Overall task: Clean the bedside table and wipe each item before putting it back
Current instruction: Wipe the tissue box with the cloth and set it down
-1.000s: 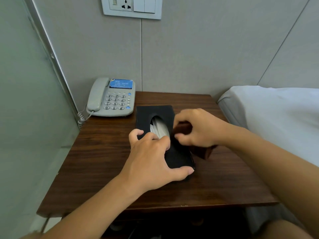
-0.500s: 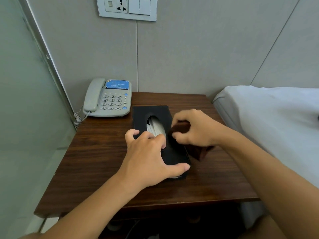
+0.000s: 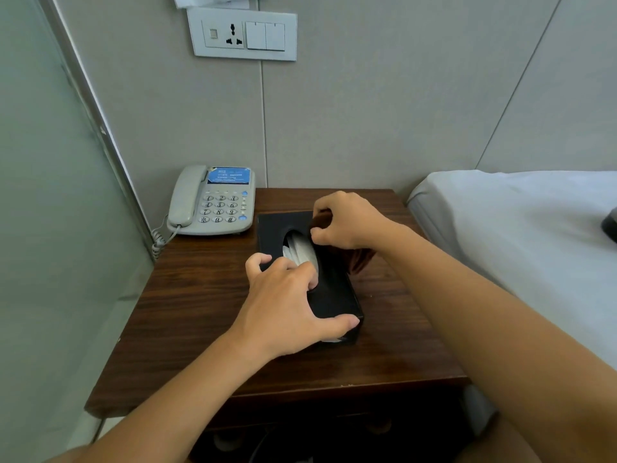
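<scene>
Black tissue box (image 3: 334, 295) sits mid surface (image 3: 187, 295); left hand (image 3: 287, 315) clamps its near end, right hand (image 3: 347, 222) pinches a brown cloth (image 3: 359, 260) on its top. Box prob. light & stiff w/ slick sides, so best gripped across the ends; tissues (image 3: 302, 250) are soft.

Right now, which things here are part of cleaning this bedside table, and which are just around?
Part of the job:
bedside table
black tissue box, steadied by the left hand
brown cloth, gripped by the right hand
telephone

Just around:
bed
wall socket panel
dark object on the bed
</scene>
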